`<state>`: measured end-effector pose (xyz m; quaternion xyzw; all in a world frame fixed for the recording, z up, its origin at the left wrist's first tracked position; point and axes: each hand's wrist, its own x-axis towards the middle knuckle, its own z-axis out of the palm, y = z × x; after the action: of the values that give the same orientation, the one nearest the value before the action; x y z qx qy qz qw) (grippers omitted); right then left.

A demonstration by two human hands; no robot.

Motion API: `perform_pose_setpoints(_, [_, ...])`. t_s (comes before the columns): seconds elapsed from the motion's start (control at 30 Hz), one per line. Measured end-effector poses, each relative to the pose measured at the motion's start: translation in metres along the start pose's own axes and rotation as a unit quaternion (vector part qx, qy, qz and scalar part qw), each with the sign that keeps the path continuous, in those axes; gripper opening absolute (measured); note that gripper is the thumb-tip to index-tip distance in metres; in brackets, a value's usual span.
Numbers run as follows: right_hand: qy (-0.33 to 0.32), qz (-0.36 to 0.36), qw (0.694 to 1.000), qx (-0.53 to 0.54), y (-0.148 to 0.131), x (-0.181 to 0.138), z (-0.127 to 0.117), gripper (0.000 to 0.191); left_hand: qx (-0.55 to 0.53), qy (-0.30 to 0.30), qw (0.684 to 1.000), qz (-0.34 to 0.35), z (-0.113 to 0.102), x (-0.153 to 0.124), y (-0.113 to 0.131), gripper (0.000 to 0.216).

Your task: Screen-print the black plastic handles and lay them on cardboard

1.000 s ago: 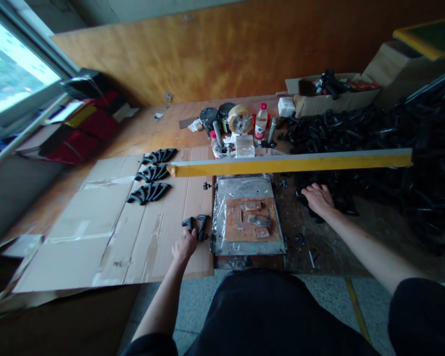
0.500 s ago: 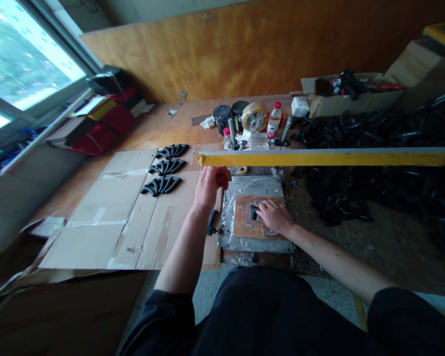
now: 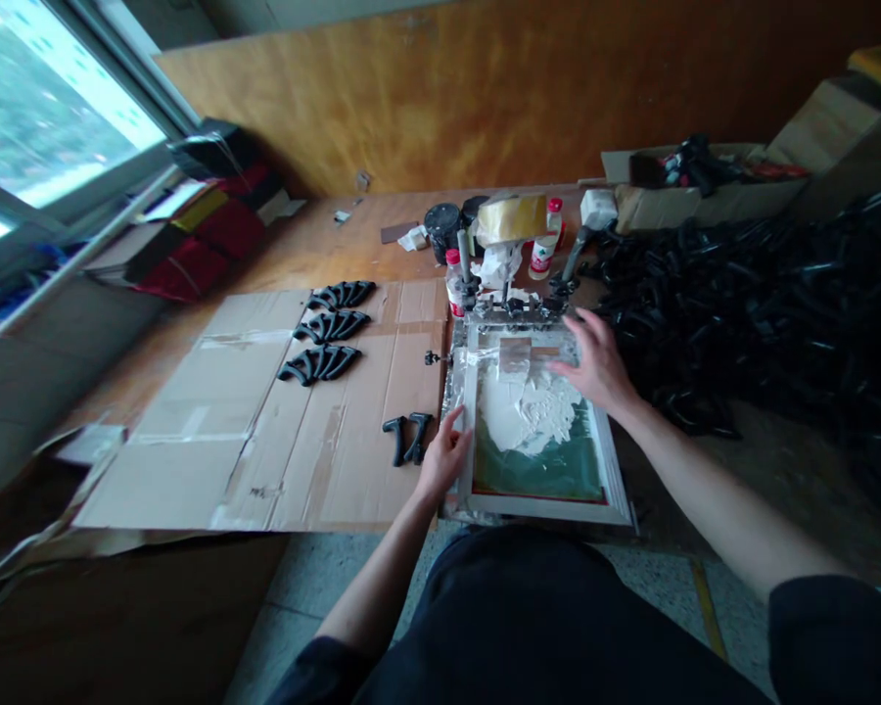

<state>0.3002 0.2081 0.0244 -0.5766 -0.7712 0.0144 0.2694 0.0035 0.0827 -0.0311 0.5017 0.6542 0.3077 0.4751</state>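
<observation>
A framed printing screen (image 3: 617, 490) lies flat on the bench in front of me, its green mesh smeared with white paste (image 3: 525, 416). My left hand (image 3: 446, 453) grips the frame's left rail. My right hand (image 3: 593, 364) rests open on the frame's upper right part, near a small flat scraper (image 3: 515, 356) lying in the paste. Two black plastic handles (image 3: 407, 438) lie on the cardboard just left of my left hand.
A cardboard sheet (image 3: 227, 431) covers the bench to the left, with three rows of black handles (image 3: 323, 328). A large heap of black handles (image 3: 770, 304) fills the right side. Bottles, tins and a tape roll (image 3: 512, 217) stand behind the screen.
The screen frame, raised edge-on before, has come down flat over the metal plate. My left hand moved from the frame's end to its left rail; my right hand left the plate and rests on the frame.
</observation>
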Motion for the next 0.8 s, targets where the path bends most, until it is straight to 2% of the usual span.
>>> perform_pose_setpoints(0.03, [-0.018,-0.034,0.999,0.004,-0.018,0.009,0.005,0.062,0.032,-0.001,0.999,0.000,0.002,0.004,-0.004,0.059])
perform_pose_setpoints(0.07, [-0.054,-0.062,0.997,0.003,-0.036,0.015,0.010,0.058,0.059,-0.002,0.998,0.001,0.003,0.007,-0.006,0.058])
perform_pose_setpoints(0.13, [-0.140,-0.081,0.987,-0.004,-0.063,0.015,0.019,0.034,0.094,-0.005,0.996,-0.001,0.004,0.010,-0.007,0.057])
perform_pose_setpoints(0.23, [-0.215,-0.119,0.969,-0.008,-0.076,-0.009,0.022,0.004,0.110,-0.005,0.994,-0.003,0.002,0.011,-0.009,0.056])
perform_pose_setpoints(0.33, [-0.239,-0.235,0.942,0.018,-0.068,-0.040,0.010,0.014,0.103,-0.005,0.995,-0.005,0.003,0.011,-0.013,0.055])
perform_pose_setpoints(0.43, [-0.272,-0.316,0.907,0.058,-0.060,-0.049,-0.002,0.020,0.093,0.001,0.996,-0.012,0.005,0.011,-0.015,0.055])
perform_pose_setpoints(0.5, [-0.273,-0.305,0.909,0.074,-0.059,-0.046,-0.003,0.018,0.084,0.005,0.996,-0.013,0.004,0.011,-0.015,0.055])
perform_pose_setpoints(0.63, [-0.164,-0.248,0.952,0.068,-0.061,-0.055,0.012,0.020,0.045,0.020,0.999,-0.014,0.004,0.009,-0.010,0.054])
perform_pose_setpoints(0.7, [-0.136,-0.273,0.950,0.072,-0.059,-0.070,0.018,0.027,0.026,0.025,0.999,-0.017,0.004,0.007,-0.009,0.054])
perform_pose_setpoints(0.8, [-0.160,-0.288,0.940,0.094,-0.056,-0.081,0.018,0.028,0.013,0.022,0.999,-0.020,0.003,0.007,-0.007,0.055])
